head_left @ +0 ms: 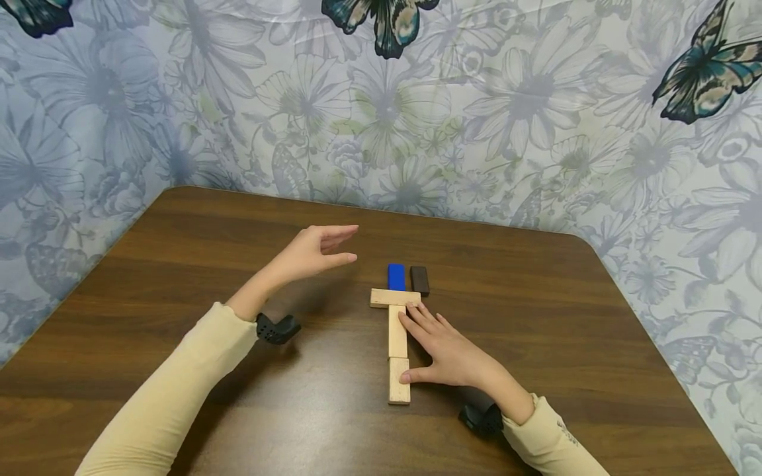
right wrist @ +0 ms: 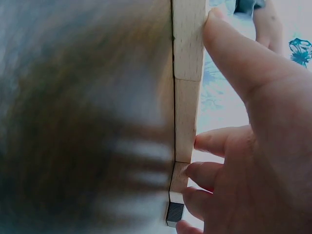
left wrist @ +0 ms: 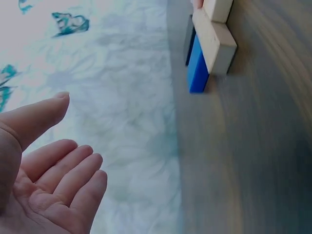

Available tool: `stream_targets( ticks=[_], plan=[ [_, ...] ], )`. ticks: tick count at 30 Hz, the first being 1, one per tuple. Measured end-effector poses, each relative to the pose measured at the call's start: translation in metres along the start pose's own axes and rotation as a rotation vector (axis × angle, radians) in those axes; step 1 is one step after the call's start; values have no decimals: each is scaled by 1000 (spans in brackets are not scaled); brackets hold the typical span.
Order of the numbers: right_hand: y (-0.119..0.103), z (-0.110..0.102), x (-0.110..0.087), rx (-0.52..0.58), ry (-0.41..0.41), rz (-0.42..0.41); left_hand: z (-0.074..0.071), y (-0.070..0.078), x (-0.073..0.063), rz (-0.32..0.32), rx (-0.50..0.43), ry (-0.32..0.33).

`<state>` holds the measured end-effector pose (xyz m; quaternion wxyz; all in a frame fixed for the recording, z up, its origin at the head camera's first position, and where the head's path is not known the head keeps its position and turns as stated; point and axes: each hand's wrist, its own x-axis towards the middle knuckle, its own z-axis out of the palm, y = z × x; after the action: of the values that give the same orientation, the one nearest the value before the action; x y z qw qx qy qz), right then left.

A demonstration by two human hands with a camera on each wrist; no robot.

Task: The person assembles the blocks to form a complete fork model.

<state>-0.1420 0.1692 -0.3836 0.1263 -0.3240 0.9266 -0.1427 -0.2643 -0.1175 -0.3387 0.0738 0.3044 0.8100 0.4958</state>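
Several wooden blocks lie flat on the table in a T shape. A pale crosswise block (head_left: 387, 298) forms the top, with two pale blocks end to end below it, an upper one (head_left: 396, 337) and a lower one (head_left: 397, 391). Beyond the crosspiece lie a blue block (head_left: 396, 277) and a black block (head_left: 419, 280), side by side with a small gap. My right hand (head_left: 452, 357) spreads over the right side, its thumb on the lower block and its fingertips touching the upper block and the crosspiece. My left hand (head_left: 306, 254) hovers left of the blue block, fingers extended, holding nothing.
The blocks rest on a brown wood-grain table (head_left: 536, 297). Its far edge meets a wall covering (head_left: 387, 132) printed with flowers and butterflies. A black band (head_left: 278, 328) is on the left wrist and another (head_left: 481, 420) on the right.
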Motion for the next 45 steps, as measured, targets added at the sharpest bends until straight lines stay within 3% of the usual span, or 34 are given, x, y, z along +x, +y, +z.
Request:
stream_targets(
  ticks=[4, 9, 14, 18, 22, 28, 35, 39, 45],
  plan=[
    [0, 1, 0, 1, 8, -10, -23, 2, -34, -24, 53, 23],
    [0, 3, 0, 2, -9, -1, -51, 3, -84, -89, 197, 72],
    [0, 4, 1, -9, -9, 0, -74, -7, -130, -155, 279, 88],
    [0, 4, 1, -10, -4, -6, -86, -24, -161, -190, 268, 44],
    [0, 4, 0, -1, 1, 2, -93, -42, -182, -150, 193, -20],
    [1, 4, -1, -1, 7, 2, -99, -62, -205, -70, 57, -153],
    [1, 4, -1, -5, 4, 8, -93, -74, -215, -45, 80, -298],
    [2, 4, -1, -6, 8, 5, -88, -78, -216, 9, 82, -305],
    [3, 4, -2, -14, 11, 3, -83, -79, -220, -15, 156, -244]
  ],
)
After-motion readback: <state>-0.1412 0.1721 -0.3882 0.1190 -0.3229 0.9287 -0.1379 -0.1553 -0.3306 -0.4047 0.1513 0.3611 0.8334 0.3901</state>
